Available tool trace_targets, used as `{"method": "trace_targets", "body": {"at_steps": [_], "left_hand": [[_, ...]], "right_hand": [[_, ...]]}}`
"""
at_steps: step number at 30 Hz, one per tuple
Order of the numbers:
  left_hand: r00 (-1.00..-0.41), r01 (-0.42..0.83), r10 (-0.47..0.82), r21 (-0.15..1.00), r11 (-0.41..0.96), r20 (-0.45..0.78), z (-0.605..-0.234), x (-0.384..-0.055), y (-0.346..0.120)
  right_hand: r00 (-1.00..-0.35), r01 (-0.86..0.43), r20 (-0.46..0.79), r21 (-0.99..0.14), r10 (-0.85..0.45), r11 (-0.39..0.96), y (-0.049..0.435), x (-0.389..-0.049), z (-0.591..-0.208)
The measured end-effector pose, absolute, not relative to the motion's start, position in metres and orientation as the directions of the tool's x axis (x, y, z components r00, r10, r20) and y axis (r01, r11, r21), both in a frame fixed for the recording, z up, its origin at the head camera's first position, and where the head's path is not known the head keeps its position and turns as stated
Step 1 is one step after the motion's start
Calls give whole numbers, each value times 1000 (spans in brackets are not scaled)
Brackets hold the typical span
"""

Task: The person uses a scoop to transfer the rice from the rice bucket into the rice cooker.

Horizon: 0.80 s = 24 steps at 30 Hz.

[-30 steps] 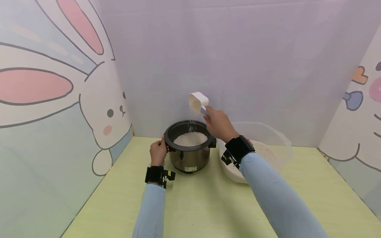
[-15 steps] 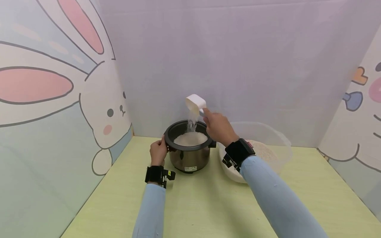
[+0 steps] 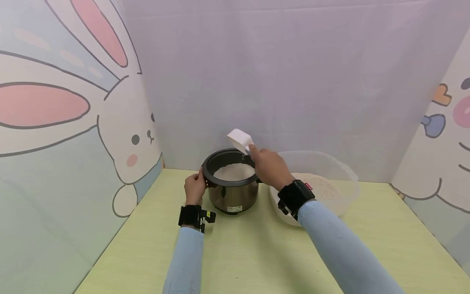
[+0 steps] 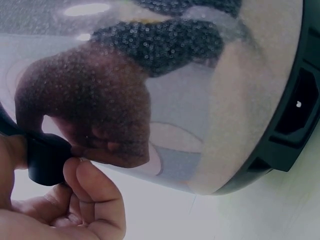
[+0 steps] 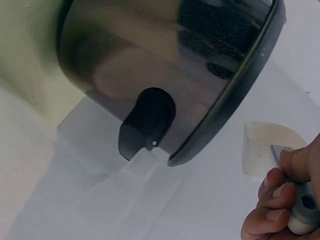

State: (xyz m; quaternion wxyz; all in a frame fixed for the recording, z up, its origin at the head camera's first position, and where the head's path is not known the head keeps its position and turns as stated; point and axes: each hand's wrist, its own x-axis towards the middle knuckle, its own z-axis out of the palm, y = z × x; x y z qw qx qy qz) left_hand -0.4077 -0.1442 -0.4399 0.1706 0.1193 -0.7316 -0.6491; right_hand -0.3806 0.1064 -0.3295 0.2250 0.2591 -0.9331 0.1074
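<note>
Pouring looks nearly done: the right hand (image 3: 271,165) grips the tipped scoop (image 3: 240,139) over the cooker (image 3: 234,197), the left hand (image 3: 195,189) its handle (image 4: 47,164); next probably wants a gentle shake.

No txt legible: label (image 3: 234,208) on pot (image 3: 233,197), red tag (image 3: 308,186) on R wristband (image 3: 293,196)

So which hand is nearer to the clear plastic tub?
Right: in the head view, the right hand overlaps the clear plastic tub; the left hand grips the handle across the rice cooker from it.
</note>
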Motion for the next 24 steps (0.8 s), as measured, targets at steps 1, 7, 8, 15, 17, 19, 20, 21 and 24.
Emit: {"method": "trace_targets", "body": {"at_steps": [1, 7, 8, 15, 17, 19, 20, 21, 24], "left_hand": [[-913, 46, -397, 991, 126, 93, -440, -408, -144], [-913, 48, -396, 989, 137, 99, -440, -408, -142], [-913, 49, -395, 989, 140, 101, -440, -408, -142], [-910, 48, -403, 990, 134, 99, -443, -409, -143], [-911, 48, -401, 990, 133, 98, -443, -409, -143], [-911, 47, -400, 989, 137, 99, -443, -409, -143], [-911, 47, -401, 989, 139, 99, -443, -409, -143], [-910, 48, -402, 989, 140, 101, -443, -409, -143], [-909, 48, -404, 989, 140, 101, -442, -409, -144]], "right_hand": [[-771, -525, 466, -79, -434, 847, 107, -381, -332], [-784, -525, 435, -85, -443, 847, 113, -378, -344], [-783, -530, 434, -93, -445, 843, 114, -378, -346], [-778, -557, 433, -140, -455, 819, 124, -378, -358], [-784, -551, 436, -156, -443, 820, 127, -379, -360], [-793, -540, 436, -179, -426, 822, 131, -380, -362], [-802, -532, 431, -200, -414, 823, 133, -379, -362], [-809, -527, 428, -224, -403, 819, 135, -379, -361], [-829, -510, 422, -299, -368, 806, 144, -377, -358]]}}
